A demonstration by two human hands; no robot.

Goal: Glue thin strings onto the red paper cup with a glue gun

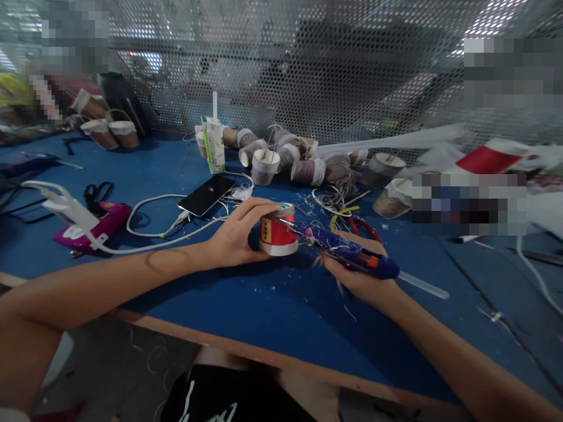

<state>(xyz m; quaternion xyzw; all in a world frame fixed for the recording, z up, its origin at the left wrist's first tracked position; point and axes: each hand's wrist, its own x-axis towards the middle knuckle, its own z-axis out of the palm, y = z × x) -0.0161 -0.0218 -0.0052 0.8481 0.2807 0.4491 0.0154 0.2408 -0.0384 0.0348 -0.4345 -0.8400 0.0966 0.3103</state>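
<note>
My left hand (235, 231) grips a small red can (276, 236) with a white base and a silver rim, holding it upright on the blue table (246, 305). In my right hand (358, 275) is a blue glue gun (347, 249) whose nozzle touches the can's upper edge. A clear glue stick (422, 285) sticks out of the gun's back end. Glue strings hang off the gun.
A black phone (206, 194) on a white cable lies behind the can, beside a green and white drink carton (215, 145) with a straw. Several twine-wrapped cups (285, 157) line the back by the mesh fence. A pink device (94, 225) lies left. Scissors with red handles (365, 227) lie right.
</note>
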